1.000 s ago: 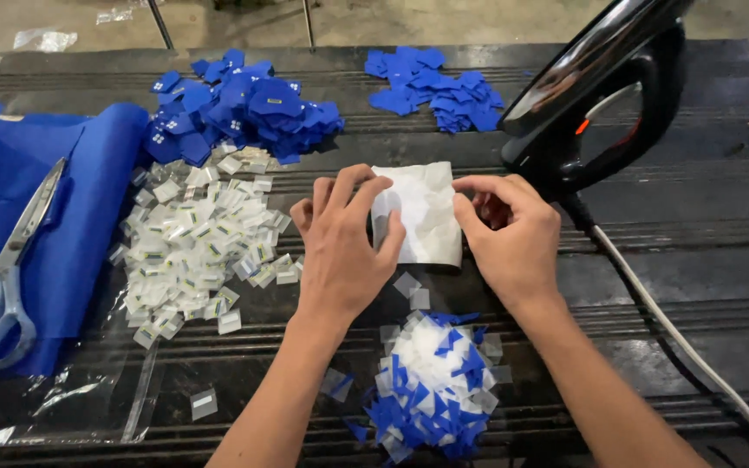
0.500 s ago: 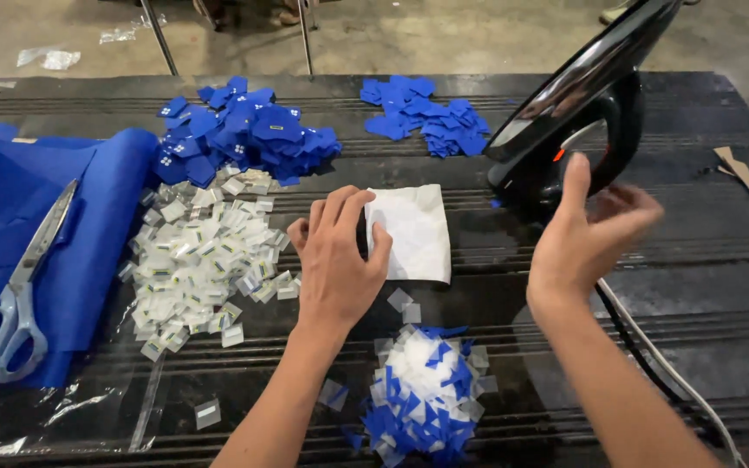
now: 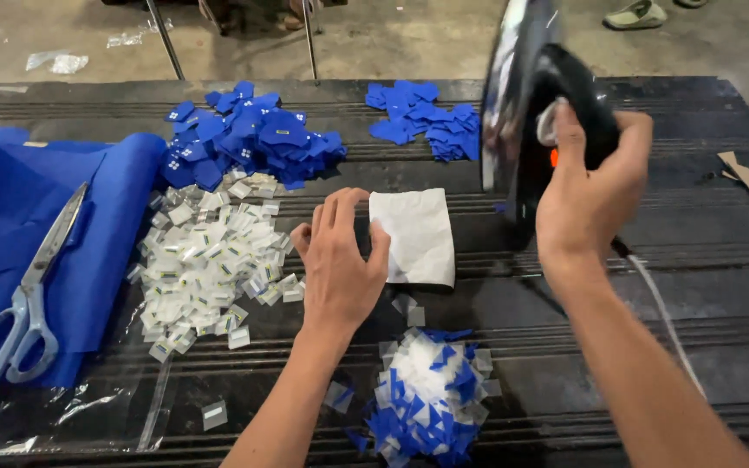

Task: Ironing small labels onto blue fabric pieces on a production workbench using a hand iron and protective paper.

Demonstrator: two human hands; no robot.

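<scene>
My left hand (image 3: 338, 260) lies flat on the black table, its fingers pressing the left edge of a white cloth (image 3: 415, 236). My right hand (image 3: 589, 195) grips the black handle of an electric iron (image 3: 526, 108), which is lifted and tilted upright, its shiny soleplate facing left, just right of the cloth. The iron's cord (image 3: 662, 314) trails down along my right forearm.
A heap of small white labels (image 3: 205, 264) lies left of my hand. Two piles of blue patches (image 3: 249, 134) (image 3: 426, 117) sit at the back. Mixed blue and white scraps (image 3: 431, 394) lie near the front. Scissors (image 3: 23, 303) rest on blue fabric (image 3: 114, 225) at the left.
My right hand left the white cloth, reached right, took the iron's handle and raised the iron upright. My left hand stayed on the cloth's left edge.
</scene>
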